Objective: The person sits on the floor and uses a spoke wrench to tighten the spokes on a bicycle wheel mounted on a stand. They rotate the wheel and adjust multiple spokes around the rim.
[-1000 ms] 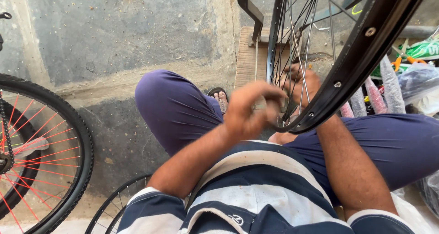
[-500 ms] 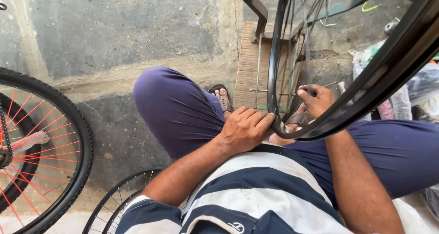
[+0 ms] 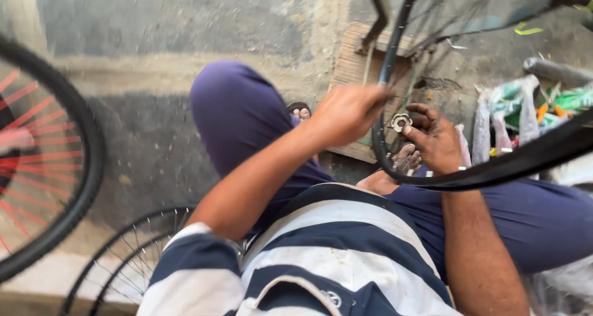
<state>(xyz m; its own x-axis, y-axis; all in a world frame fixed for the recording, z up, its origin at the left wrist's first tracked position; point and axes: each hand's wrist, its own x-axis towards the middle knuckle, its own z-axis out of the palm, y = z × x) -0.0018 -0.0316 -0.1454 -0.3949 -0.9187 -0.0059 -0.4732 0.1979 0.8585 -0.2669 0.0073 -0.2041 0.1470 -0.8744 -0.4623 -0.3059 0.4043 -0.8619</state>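
Black rubber of the bicycle wheel (image 3: 395,162) curves between my hands: my left hand (image 3: 349,113) is curled around its rim, blurred, while my right hand (image 3: 435,137) pinches a small toothed metal part (image 3: 400,121) just inside the rim. Beyond both hands lies a wooden board (image 3: 355,69); far left of them stands a red-spoked wheel (image 3: 37,155).

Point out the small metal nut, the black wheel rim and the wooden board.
small metal nut (image 3: 400,121), head view, its toothed face.
black wheel rim (image 3: 378,137), head view, left curve.
wooden board (image 3: 353,69), head view, upper left part.
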